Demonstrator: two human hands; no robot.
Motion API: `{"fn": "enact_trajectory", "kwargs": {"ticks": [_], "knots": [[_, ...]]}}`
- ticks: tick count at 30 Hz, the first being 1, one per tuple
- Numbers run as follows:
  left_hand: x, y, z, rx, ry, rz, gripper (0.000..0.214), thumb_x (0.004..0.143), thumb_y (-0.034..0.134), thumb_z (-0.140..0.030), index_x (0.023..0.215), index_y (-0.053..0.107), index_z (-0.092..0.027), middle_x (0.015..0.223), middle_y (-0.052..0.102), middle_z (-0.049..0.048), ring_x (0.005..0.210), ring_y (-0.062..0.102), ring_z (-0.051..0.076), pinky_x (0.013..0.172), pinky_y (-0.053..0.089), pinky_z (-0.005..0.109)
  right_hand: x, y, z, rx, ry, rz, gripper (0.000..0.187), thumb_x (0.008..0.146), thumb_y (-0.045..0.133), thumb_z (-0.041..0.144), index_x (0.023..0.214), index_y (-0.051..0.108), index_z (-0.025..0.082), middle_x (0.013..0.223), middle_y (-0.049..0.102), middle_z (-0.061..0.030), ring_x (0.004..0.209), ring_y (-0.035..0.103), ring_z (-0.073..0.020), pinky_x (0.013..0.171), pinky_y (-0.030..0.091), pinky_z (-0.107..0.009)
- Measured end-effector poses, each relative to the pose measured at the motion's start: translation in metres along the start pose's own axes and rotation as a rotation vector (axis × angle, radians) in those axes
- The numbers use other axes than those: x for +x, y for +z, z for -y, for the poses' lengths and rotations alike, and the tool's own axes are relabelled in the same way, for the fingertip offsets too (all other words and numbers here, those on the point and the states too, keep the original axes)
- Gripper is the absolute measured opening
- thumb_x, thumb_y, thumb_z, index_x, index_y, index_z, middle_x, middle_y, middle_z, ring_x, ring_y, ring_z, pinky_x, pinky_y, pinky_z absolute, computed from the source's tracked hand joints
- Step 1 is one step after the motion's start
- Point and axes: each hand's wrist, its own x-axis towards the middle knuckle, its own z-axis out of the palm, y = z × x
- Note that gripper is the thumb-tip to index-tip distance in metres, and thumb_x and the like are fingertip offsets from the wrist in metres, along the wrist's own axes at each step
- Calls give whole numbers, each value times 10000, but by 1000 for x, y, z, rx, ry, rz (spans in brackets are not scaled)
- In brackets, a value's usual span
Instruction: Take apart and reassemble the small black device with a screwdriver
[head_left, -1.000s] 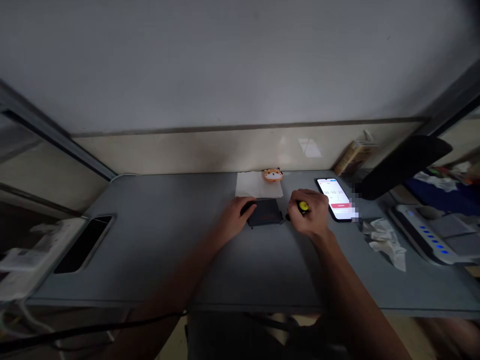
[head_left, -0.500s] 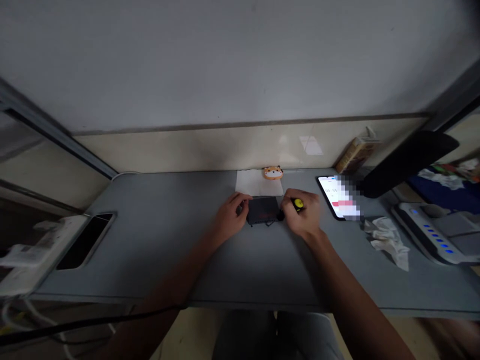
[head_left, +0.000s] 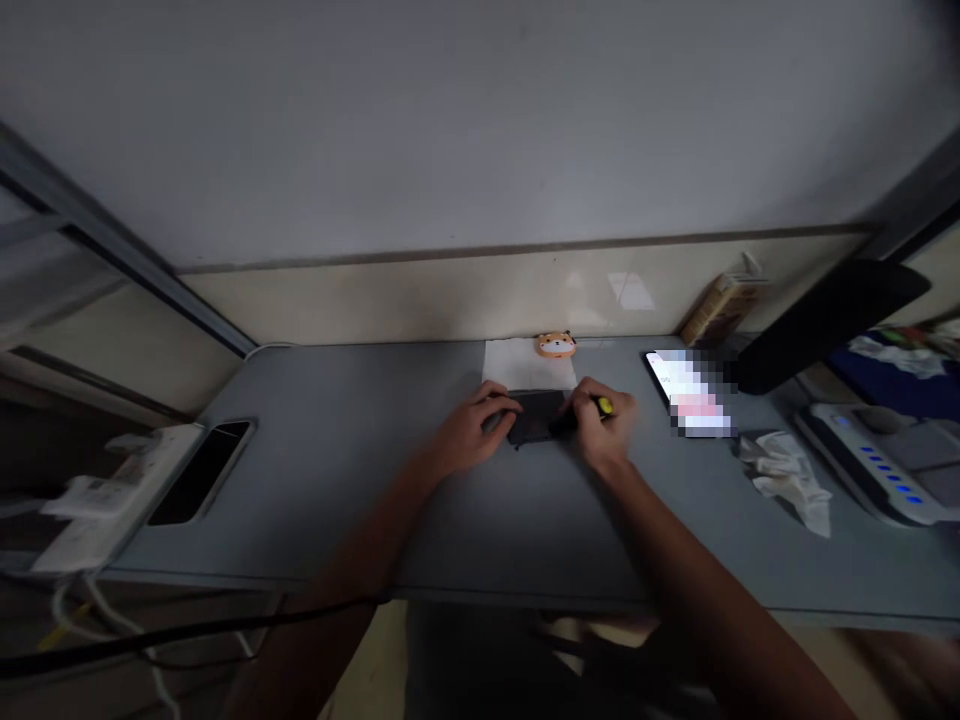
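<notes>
A small flat black box point(head_left: 536, 412) lies on the grey table in front of me. My left hand point(head_left: 476, 430) holds its left edge, fingers bent over the side and top. In my right hand point(head_left: 602, 420), closed, is a short stick-like tool with a yellow-and-black handle point(head_left: 604, 406). Its dark lower part reaches the right side of the box; its tip is hidden, so its exact kind cannot be told. Behind the box lies a white paper sheet point(head_left: 525, 362), and on the sheet's far right corner sits an orange animal-face case point(head_left: 556, 345).
To the right are a lit phone point(head_left: 675, 385), crumpled tissue point(head_left: 787, 480), a drink carton point(head_left: 724, 308), a black cylinder point(head_left: 832, 325) and a device with blue lights point(head_left: 862, 460). Leftward, a dark-screened phone point(head_left: 202, 475) lies by a white power strip point(head_left: 120, 500). A wall stands behind.
The view has shifted slightly, so things sit a little further right. The right hand has turned and leans further over the box; less of the yellow handle end shows. Both hands keep their holds.
</notes>
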Motion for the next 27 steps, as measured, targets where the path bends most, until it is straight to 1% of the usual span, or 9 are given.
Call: {"fn": "enact_trajectory", "kwargs": {"ticks": [2, 4, 8, 11, 15, 20, 22, 25, 27], "knots": [[-3, -3, -6, 15, 10, 43, 197, 963, 601, -329, 1084, 724, -233, 1122, 623, 77, 1041, 644, 221, 976, 532, 381, 4, -2, -4, 42, 87, -85, 253, 690, 452, 286, 453, 528, 242, 434, 463, 17, 448, 420, -136, 467, 323, -275], [-4, -1, -9, 18, 32, 61, 184, 934, 657, -347, 1062, 730, -236, 1065, 635, 68, 1003, 645, 220, 947, 536, 374, 8, -3, -9, 86, 134, -154, 266, 689, 452, 314, 441, 516, 244, 435, 433, 16, 456, 401, -136, 463, 315, -275], [-4, 12, -9, -8, 11, 14, 153, 971, 615, -326, 949, 726, -223, 928, 657, 41, 885, 640, 184, 884, 537, 330, 13, -5, -18, 126, 210, -232, 286, 709, 469, 355, 452, 519, 242, 451, 406, 22, 470, 380, -132, 459, 305, -268], [-2, 16, -4, -54, -68, 17, 164, 974, 612, -320, 893, 720, -228, 852, 665, 14, 801, 627, 158, 834, 532, 295, 14, -4, -24, 136, 270, -238, 293, 730, 471, 369, 474, 527, 238, 450, 395, 31, 468, 371, -128, 454, 293, -258], [-1, 15, 3, -140, -186, 8, 167, 944, 642, -343, 859, 714, -219, 812, 690, 1, 749, 631, 146, 756, 521, 261, 17, -3, -30, 154, 324, -237, 326, 787, 460, 416, 522, 532, 239, 470, 393, 41, 453, 370, -126, 423, 278, -255], [0, 13, 12, -234, -258, -39, 150, 905, 640, -343, 947, 692, -210, 821, 710, 4, 762, 664, 155, 731, 529, 264, 23, -6, -35, 158, 436, -276, 344, 801, 489, 431, 518, 529, 239, 465, 395, 42, 462, 388, -129, 430, 291, -255], [0, 10, 16, -233, -254, -52, 171, 911, 607, -340, 981, 689, -207, 847, 716, 14, 782, 668, 158, 749, 534, 271, 23, -6, -35, 162, 430, -264, 326, 792, 501, 409, 518, 538, 236, 461, 400, 40, 475, 393, -132, 438, 292, -254], [-1, 1, 19, -169, -242, -74, 206, 928, 551, -337, 986, 696, -203, 874, 712, 29, 782, 652, 156, 753, 530, 274, 21, -4, -33, 163, 372, -208, 293, 779, 496, 379, 534, 559, 231, 472, 411, 39, 491, 393, -132, 454, 298, -256], [-3, -7, 20, -103, -233, -64, 198, 912, 562, -316, 998, 704, -207, 872, 699, 25, 757, 630, 151, 749, 527, 275, 19, -2, -31, 158, 326, -161, 290, 786, 498, 378, 548, 568, 230, 485, 427, 40, 501, 400, -130, 474, 315, -256]]}}
